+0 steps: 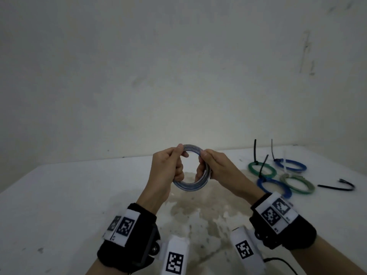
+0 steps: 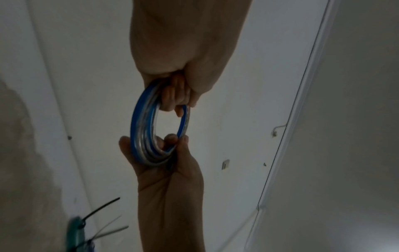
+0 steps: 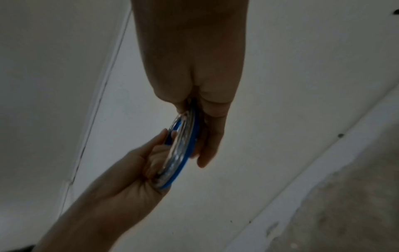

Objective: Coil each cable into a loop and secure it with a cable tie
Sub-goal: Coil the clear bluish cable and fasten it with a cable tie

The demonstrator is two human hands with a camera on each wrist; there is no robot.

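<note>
A blue and silvery cable coil (image 1: 190,185) of several turns hangs in the air above the table, held on both sides. My left hand (image 1: 170,163) grips its left side with curled fingers and thumb on top. My right hand (image 1: 212,165) grips the right side the same way. In the left wrist view the coil (image 2: 140,129) runs from my left hand (image 2: 179,95) at the top down to my right hand (image 2: 164,153). The right wrist view has the coil (image 3: 183,150) edge-on between my right hand (image 3: 207,129) and my left hand (image 3: 149,163). No tie is on this coil.
At the right of the white table (image 1: 59,195) lie tied coils: a green one (image 1: 262,169), two blue ones (image 1: 291,165) (image 1: 274,187) and a grey-green one (image 1: 297,184). A loose black cable tie (image 1: 337,187) lies further right. A stained patch (image 1: 198,211) marks the table's middle.
</note>
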